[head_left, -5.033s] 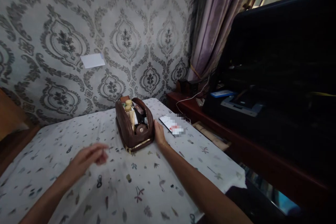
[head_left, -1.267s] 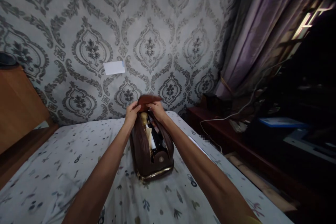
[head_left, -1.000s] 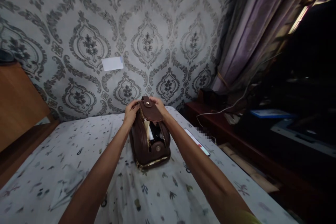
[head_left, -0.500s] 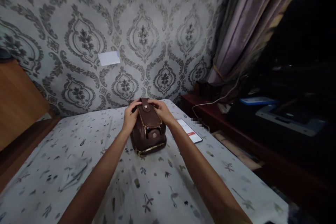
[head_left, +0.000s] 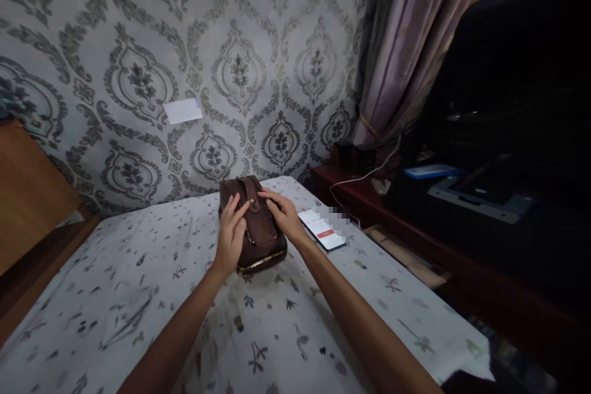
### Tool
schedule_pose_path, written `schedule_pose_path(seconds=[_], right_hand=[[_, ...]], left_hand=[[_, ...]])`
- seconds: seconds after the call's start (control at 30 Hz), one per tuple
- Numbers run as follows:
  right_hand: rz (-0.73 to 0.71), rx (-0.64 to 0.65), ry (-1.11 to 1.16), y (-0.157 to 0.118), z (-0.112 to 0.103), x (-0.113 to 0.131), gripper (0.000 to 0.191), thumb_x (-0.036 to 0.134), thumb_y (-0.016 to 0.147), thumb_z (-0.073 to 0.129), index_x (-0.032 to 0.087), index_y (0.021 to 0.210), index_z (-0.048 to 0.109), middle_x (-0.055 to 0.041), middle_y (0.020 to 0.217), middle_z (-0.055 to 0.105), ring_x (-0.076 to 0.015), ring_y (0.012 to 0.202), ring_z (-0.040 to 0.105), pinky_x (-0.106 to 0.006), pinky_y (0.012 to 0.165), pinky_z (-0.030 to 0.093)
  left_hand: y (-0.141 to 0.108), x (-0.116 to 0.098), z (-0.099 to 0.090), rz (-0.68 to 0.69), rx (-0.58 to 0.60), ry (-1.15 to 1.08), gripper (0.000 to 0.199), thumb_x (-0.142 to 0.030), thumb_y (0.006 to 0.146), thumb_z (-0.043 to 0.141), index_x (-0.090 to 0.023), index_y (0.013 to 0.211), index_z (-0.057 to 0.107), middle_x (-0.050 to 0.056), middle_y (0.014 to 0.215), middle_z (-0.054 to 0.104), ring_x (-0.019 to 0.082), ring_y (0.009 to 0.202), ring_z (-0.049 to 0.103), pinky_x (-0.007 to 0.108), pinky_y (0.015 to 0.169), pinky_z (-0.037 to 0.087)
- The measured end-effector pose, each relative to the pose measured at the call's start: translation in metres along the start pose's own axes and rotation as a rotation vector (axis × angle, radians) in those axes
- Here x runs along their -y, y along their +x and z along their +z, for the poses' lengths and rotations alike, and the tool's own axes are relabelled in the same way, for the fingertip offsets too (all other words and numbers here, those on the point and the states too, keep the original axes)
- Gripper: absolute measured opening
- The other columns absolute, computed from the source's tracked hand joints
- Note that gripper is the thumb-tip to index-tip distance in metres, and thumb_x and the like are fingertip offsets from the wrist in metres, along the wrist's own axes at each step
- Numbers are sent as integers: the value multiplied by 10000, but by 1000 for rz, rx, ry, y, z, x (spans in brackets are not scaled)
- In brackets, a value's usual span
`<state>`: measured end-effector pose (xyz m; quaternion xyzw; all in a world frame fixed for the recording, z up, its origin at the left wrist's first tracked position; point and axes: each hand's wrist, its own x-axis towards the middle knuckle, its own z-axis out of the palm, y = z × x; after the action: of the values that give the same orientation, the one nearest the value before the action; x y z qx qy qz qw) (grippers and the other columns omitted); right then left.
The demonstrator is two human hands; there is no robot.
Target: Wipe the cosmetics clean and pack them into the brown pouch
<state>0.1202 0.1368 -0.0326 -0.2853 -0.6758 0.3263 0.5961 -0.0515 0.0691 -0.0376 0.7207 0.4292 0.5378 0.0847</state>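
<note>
A dark brown leather bag (head_left: 261, 225) with gold zips lies on the patterned cloth in the middle of the view. A strap tab with a round metal stud (head_left: 252, 201) crosses its upper part. My left hand (head_left: 229, 237) rests along the bag's left side, fingers stretched out, one fingertip near the stud. On the other side my right hand (head_left: 284, 214) touches the upper right of the front panel, its fingers extended and slightly bent, the thumb partly hidden. Neither hand visibly grips the bag. The front panel lies flat between them.
A phone (head_left: 323, 229) with a lit screen lies right of the bag. Crumpled clear plastic (head_left: 127, 314) is on the cloth at left. A white cable (head_left: 364, 177) runs over the dark red ledge (head_left: 323, 175). Patterned wallpaper rises behind, and a wooden cabinet (head_left: 32, 191) stands at left.
Both hands have shifted from the bag's top end down toward its middle. The gap at the panel's lower end no longer shows, and the bag lies flatter. The camera has turned slightly.
</note>
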Motion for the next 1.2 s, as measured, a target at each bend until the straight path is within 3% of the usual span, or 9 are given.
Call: schedule_pose_path(seconds=[0.17, 0.27, 0.47, 0.73, 0.9, 1.03, 1.1, 1.2], right_hand=[[14, -75, -38, -14, 5, -4, 449, 530, 930, 518, 250, 1236, 690, -87, 1405, 602, -253, 1342, 526, -464, 1171, 345], [14, -113, -59, -21, 8, -6, 460, 538, 944, 495, 254, 1256, 680, -84, 1425, 584, -248, 1355, 513, -472, 1181, 336], [16, -105, -102, -27, 10, -7, 503, 537, 960, 465, 224, 1317, 632, -99, 1424, 583, -240, 1346, 520, -467, 1181, 344], [-28, -149, -324, -45, 20, -2, 471, 460, 999, 413, 234, 1384, 563, -109, 1518, 473, -239, 1419, 421, -492, 1190, 321], [7, -190, -452, -63, 31, 4, 476, 445, 1022, 352, 244, 1420, 521, -103, 1582, 357, -244, 1466, 334, -504, 1194, 305], [-27, -221, -626, -74, 42, 9, 473, 442, 1017, 367, 297, 1458, 459, -87, 1629, 225, -296, 1492, 250, -582, 1160, 308], [-77, -228, -719, -77, 46, 11, 510, 457, 1001, 403, 306, 1488, 406, -99, 1635, 178, -332, 1492, 223, -619, 1136, 312], [-148, -216, -838, -80, 49, 12, 586, 483, 965, 474, 290, 1507, 363, -130, 1624, 166, -378, 1478, 212, -655, 1112, 310]], left_hand=[[-14, -4, -1, 163, 76, 257, 682, -437, 953, 521, -290, 1561, 249, 121, 1649, 216, 305, 1522, 177, 540, 1215, 189], [-15, -2, 2, 196, 89, 369, 769, -455, 933, 551, -280, 1577, 169, 157, 1639, 221, 334, 1514, 193, 563, 1193, 227], [-13, 1, 12, 200, 8, 446, 660, -417, 944, 542, -273, 1533, 280, 165, 1570, 361, 328, 1487, 272, 560, 1171, 273], [-15, 0, 12, 245, 9, 393, 662, -422, 912, 586, -236, 1493, 330, 184, 1531, 394, 351, 1476, 280, 581, 1167, 269], [-14, -2, 6, 268, 59, 361, 673, -371, 910, 576, -230, 1507, 300, 185, 1552, 359, 356, 1484, 251, 600, 1176, 234], [-18, -4, -6, 283, 137, 243, 651, -289, 915, 540, -244, 1514, 289, 153, 1567, 361, 333, 1496, 231, 589, 1196, 196], [-12, 0, -14, 247, 117, 110, 572, -273, 934, 499, -242, 1482, 339, 142, 1524, 427, 304, 1461, 320, 540, 1189, 257], [21, 18, -25, -72, -7, 37, 404, -296, 983, 379, -199, 1368, 452, 134, 1410, 543, 248, 1332, 497, 424, 1120, 395]])
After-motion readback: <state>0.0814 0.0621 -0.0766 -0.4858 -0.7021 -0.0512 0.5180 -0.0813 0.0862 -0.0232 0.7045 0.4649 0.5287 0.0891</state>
